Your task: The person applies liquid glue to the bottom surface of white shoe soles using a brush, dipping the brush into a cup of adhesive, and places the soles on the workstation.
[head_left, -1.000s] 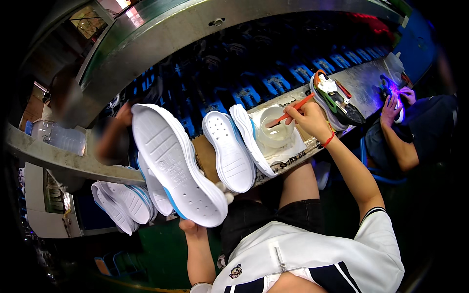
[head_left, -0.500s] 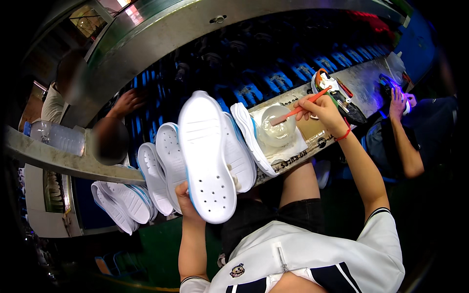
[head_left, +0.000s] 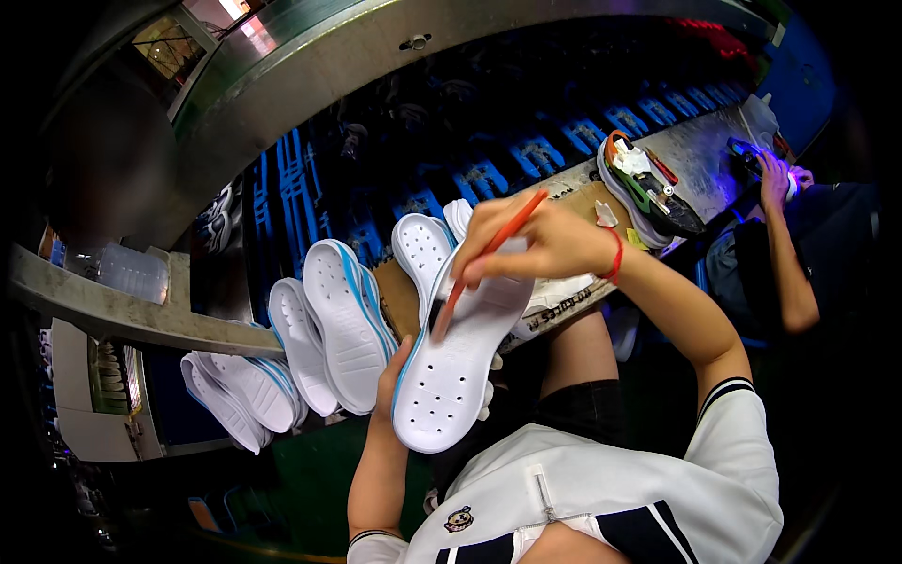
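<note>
My left hand [head_left: 396, 376] grips a white shoe sole [head_left: 451, 367] by its edge, holding it flat with the dotted inner face up, in front of my chest. My right hand [head_left: 540, 242] holds an orange-handled brush [head_left: 479, 268] like a pen; its dark tip touches the upper part of that sole. A red band circles my right wrist. Beside the held sole, several more white soles with blue edges [head_left: 343, 320] lean on the workbench edge [head_left: 564, 310].
A conveyor with blue carriers [head_left: 479, 179] runs behind the bench. A shoe upper on a last [head_left: 648, 188] lies at the right. Another person [head_left: 789, 235] works at the far right. More soles [head_left: 240, 390] are stacked at lower left beside a metal beam [head_left: 103, 310].
My left hand brought the sole down and toward me, turning it flat. My right hand swung the brush from the container on the bench over onto the sole.
</note>
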`<state>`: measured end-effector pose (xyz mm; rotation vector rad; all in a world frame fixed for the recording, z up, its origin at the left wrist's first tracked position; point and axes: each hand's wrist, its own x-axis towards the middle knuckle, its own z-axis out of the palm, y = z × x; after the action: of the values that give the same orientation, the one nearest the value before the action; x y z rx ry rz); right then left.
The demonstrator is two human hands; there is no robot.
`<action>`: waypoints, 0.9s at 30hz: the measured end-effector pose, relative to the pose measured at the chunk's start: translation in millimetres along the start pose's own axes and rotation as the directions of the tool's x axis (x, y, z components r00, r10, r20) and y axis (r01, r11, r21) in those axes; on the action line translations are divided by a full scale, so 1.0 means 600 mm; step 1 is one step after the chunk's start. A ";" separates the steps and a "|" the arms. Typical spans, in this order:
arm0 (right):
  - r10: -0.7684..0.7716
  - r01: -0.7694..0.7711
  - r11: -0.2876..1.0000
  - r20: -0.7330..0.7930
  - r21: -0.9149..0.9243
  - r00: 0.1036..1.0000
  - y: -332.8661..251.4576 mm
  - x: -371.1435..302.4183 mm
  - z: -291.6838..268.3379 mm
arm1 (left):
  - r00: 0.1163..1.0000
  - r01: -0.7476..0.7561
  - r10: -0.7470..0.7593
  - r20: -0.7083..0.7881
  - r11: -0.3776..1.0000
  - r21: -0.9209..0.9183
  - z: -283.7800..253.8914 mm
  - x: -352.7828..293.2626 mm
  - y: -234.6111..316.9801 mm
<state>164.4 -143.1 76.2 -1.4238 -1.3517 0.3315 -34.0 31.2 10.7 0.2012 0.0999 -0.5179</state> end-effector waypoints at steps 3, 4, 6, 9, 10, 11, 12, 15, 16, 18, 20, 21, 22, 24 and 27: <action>-0.028 0.029 0.993 0.009 -0.115 1.000 0.008 0.002 -0.016 | 0.999 -0.015 0.015 0.047 1.000 -0.008 -0.006 0.010 -0.001; -0.028 0.025 0.985 -0.010 -0.170 1.000 0.016 0.000 -0.034 | 0.999 -0.033 0.033 0.039 0.999 0.000 -0.004 0.009 -0.002; 0.058 -0.082 0.980 -0.137 -0.180 0.989 0.030 -0.011 -0.079 | 0.997 -0.074 0.073 0.023 0.997 0.013 0.000 0.006 -0.006; 0.033 -0.133 0.950 -0.334 -0.281 0.942 0.043 -0.042 -0.102 | 0.986 -0.169 0.169 0.005 0.984 0.051 0.005 0.015 -0.015; 0.055 -0.168 0.952 -0.399 -0.254 0.915 0.040 -0.053 -0.092 | 0.978 -0.206 0.207 -0.010 0.976 0.068 0.007 0.019 -0.017; 0.059 -0.194 0.937 -0.413 -0.292 0.909 0.038 -0.067 -0.083 | 0.969 -0.231 0.242 -0.056 0.961 0.152 -0.001 0.024 -0.020; 0.124 -0.244 0.949 -0.477 -0.200 0.870 0.037 -0.076 -0.063 | 0.953 -0.255 0.285 -0.104 0.938 0.235 -0.015 0.027 -0.022; 0.171 -0.275 0.953 -0.517 -0.130 0.838 0.017 -0.094 -0.018 | 0.862 -0.352 0.464 -0.204 0.838 0.417 -0.037 0.033 -0.020; 0.211 -0.265 0.963 -0.483 -0.045 0.850 0.019 -0.102 -0.002 | 0.818 -0.384 0.528 -0.227 0.796 0.468 -0.039 0.036 -0.017; 0.087 -0.170 0.974 -0.441 -0.151 0.893 0.006 -0.112 0.027 | 0.783 -0.416 0.559 -0.273 0.797 0.438 -0.034 0.047 -0.017; 0.196 -0.207 0.978 -0.368 0.008 0.909 -0.020 -0.119 0.051 | 0.743 -0.477 0.591 -0.315 0.797 0.371 -0.034 0.051 -0.014; 0.203 -0.184 0.979 -0.331 0.091 0.921 -0.033 -0.120 0.057 | 0.795 -0.443 0.568 -0.213 0.783 0.437 -0.028 0.049 -0.012; 0.317 -0.242 0.939 -0.347 0.244 0.883 -0.034 -0.118 0.056 | 0.849 -0.420 0.503 -0.163 0.829 0.370 -0.017 0.046 -0.012; 0.540 -0.318 0.780 -0.322 0.539 0.778 -0.031 -0.115 0.052 | 0.930 -0.342 0.363 -0.051 0.909 0.240 -0.004 0.039 -0.015; 0.396 -0.291 0.917 -0.537 0.273 0.745 0.045 -0.087 -0.012 | 0.955 -0.276 0.291 -0.052 0.941 0.193 0.008 0.038 -0.030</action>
<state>168.0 -183.5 33.2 -1.4651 -0.5352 0.2135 -23.1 3.6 9.0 0.4117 0.0993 -0.2299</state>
